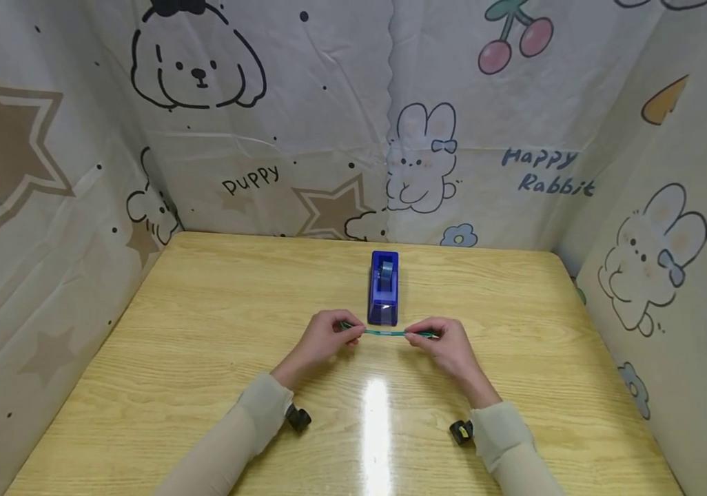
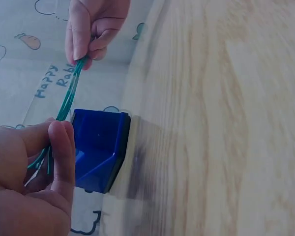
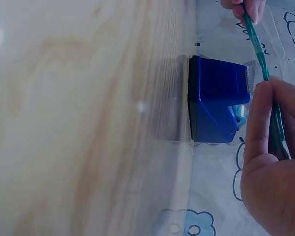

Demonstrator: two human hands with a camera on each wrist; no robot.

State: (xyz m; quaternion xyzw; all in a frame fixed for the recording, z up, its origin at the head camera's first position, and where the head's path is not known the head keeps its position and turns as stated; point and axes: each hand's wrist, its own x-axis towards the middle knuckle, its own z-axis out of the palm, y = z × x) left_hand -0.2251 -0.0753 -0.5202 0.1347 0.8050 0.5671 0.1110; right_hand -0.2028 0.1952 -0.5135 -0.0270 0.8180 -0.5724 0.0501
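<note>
Blue tape dispenser (image 1: pixel 384 295) on a pale wood-grain table (image 1: pixel 236 289).

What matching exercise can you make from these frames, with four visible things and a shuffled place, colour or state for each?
1. green strands
2. tape dispenser
3. table
4. backdrop

A. printed with cartoon animals
B. blue, standing upright
C. held between left grip and right grip
D. yellowish wood grain

Pairs: 1-C, 2-B, 3-D, 4-A
</note>
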